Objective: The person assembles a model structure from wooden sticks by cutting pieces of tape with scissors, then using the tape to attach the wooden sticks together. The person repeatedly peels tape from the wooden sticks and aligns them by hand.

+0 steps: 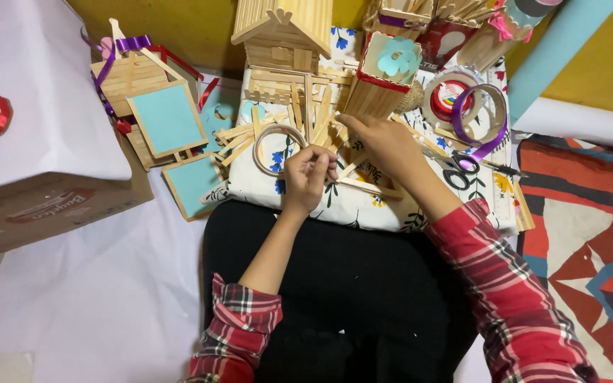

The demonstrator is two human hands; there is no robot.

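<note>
Left hand (309, 177) sits at the centre of the frame, fingers pinched together on a thin wooden stick (367, 186) that lies across the flowered cloth (363, 209). Right hand (386, 145) is just to its right and a little higher, fingers curled down into the loose pile of sticks (313, 117); whether they actually grip one, I cannot tell. Both sleeves are red plaid, coming up from the bottom of the frame over a dark lap.

Just left of the left hand, a ring of clear tape (278, 149) lies flat on the cloth. Above the right hand stands a tall stick box (381, 81) with a pale blue paper flower on top. At top centre is a little stick house (284, 32). Upper left of the frame: a stick frame with a turquoise panel (168, 117), trimmed with purple ribbon. To the right of the right hand, scissors (459, 167) rest on the cloth, and above them a roll of purple ribbon (480, 113) lies beside a tape roll. A cardboard box (44, 206) sits at the left edge, a patterned rug (590, 241) at the right.
</note>
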